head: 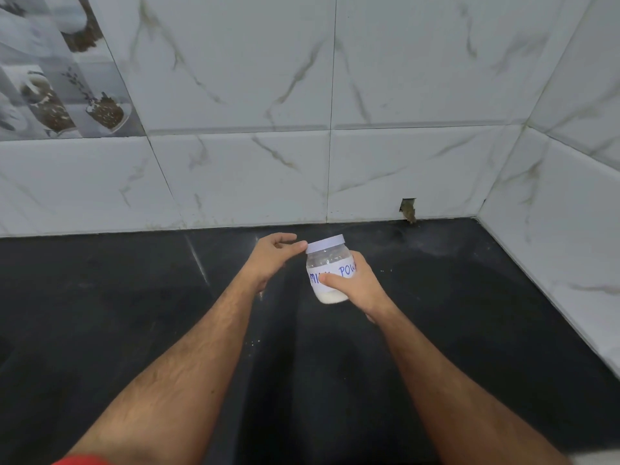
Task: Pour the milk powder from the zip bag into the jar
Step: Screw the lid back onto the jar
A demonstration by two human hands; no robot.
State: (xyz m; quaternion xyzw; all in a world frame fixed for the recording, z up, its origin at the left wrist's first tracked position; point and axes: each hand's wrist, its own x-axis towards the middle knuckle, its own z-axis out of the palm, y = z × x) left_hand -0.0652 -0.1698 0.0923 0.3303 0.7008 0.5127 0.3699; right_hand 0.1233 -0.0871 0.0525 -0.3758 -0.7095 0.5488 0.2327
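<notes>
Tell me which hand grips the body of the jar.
The right hand grips the jar around its labelled body; the left hand only touches the white lid with its fingertips.
</notes>
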